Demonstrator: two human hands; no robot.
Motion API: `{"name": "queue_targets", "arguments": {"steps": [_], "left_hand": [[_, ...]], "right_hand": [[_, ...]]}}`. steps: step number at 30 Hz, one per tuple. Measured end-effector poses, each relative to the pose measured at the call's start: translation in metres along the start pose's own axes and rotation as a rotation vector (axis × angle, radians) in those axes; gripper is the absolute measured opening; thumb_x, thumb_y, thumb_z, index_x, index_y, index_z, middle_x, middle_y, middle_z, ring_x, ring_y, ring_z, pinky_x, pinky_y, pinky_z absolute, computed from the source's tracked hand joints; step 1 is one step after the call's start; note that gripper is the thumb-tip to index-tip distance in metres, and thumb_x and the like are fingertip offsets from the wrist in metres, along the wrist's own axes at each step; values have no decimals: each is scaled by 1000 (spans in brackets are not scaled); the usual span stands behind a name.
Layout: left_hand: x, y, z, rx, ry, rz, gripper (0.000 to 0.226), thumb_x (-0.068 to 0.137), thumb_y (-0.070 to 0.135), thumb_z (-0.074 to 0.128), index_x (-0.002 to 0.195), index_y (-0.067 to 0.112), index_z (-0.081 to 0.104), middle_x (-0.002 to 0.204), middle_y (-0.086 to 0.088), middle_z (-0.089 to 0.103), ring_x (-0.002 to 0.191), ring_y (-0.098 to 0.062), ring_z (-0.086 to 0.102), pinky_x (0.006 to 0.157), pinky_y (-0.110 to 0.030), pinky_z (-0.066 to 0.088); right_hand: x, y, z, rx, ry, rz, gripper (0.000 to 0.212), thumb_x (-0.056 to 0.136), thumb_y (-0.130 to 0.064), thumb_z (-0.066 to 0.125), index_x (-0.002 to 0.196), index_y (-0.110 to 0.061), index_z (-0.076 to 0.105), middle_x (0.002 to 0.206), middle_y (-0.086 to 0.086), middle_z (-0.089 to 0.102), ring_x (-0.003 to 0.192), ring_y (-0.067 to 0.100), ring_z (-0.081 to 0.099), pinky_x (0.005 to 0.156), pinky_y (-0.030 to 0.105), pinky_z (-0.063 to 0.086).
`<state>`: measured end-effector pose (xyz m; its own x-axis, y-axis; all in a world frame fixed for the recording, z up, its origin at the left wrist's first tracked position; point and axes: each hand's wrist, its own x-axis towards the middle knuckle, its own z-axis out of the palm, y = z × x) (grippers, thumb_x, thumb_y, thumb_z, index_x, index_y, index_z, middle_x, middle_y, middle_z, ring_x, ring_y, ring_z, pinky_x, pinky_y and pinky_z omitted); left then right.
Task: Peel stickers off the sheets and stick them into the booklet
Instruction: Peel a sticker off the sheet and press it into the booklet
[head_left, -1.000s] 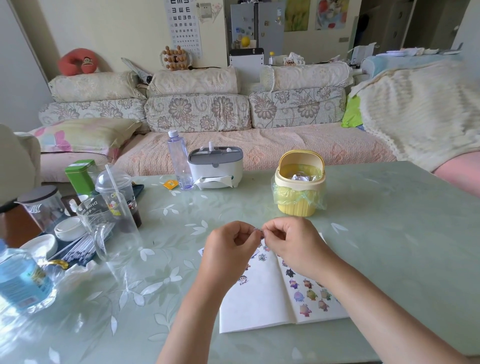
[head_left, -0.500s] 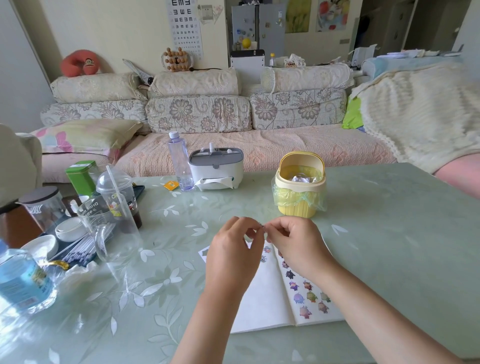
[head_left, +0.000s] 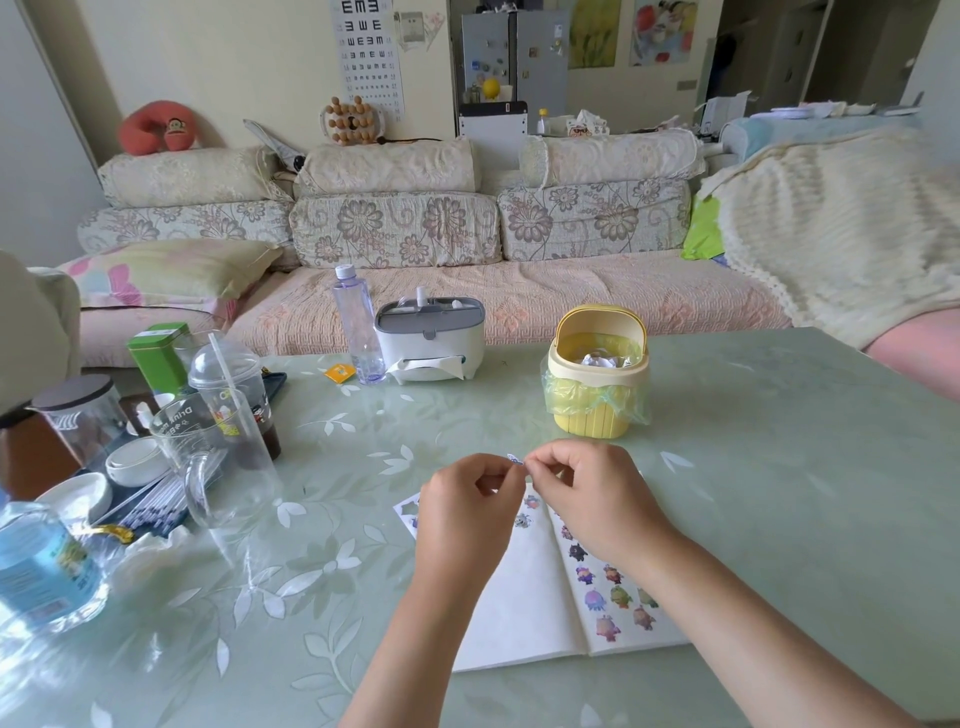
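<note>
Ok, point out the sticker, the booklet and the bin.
sticker (head_left: 514, 458): head view, on the small part that shows.
booklet (head_left: 535, 613): head view, on the bare left page.
bin (head_left: 592, 427): head view, on its yellow ribbed front wall.

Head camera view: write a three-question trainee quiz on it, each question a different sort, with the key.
1. True or false: the left hand and the right hand pinch a small sticker above the open booklet.
2. Just beyond the hands stands: A) a yellow bin; B) a red kettle; C) a laptop.
3. Which page of the booklet is fuller, left or right?

Key: 1 true; 2 A; 3 the right page.
</note>
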<state>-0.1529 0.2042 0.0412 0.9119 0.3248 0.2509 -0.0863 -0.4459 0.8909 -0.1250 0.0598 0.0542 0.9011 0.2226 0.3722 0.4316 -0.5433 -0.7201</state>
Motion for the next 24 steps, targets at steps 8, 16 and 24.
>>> {"name": "queue_targets", "arguments": {"steps": [8, 16, 24], "left_hand": [[-1, 5, -3, 74, -10, 89, 17, 86, 21, 65, 70, 26, 66, 53, 20, 56, 49, -10, 56, 53, -32, 53], [0, 6, 0, -26, -53, 76, 16, 91, 21, 63, 75, 21, 64, 54, 14, 52, 48, -8, 43, 55, -45, 52], [1, 5, -2, -154, -161, 30, 18, 95, 19, 58, 77, 21, 61, 56, 17, 52, 54, -9, 43, 54, -39, 44]], "right_hand": [[-1, 1, 6, -16, 26, -7, 15, 93, -32, 63, 83, -27, 74, 66, -17, 66, 48, 8, 51, 53, 26, 43], [1, -2, 4, 168, 19, 149, 16, 94, -25, 64, 81, -27, 74, 53, -22, 59, 46, 4, 50, 54, 21, 42], [3, -2, -2, 424, -68, 239, 11, 93, -25, 68, 85, -23, 75, 77, -6, 72, 54, 13, 63, 48, 24, 43]]}}
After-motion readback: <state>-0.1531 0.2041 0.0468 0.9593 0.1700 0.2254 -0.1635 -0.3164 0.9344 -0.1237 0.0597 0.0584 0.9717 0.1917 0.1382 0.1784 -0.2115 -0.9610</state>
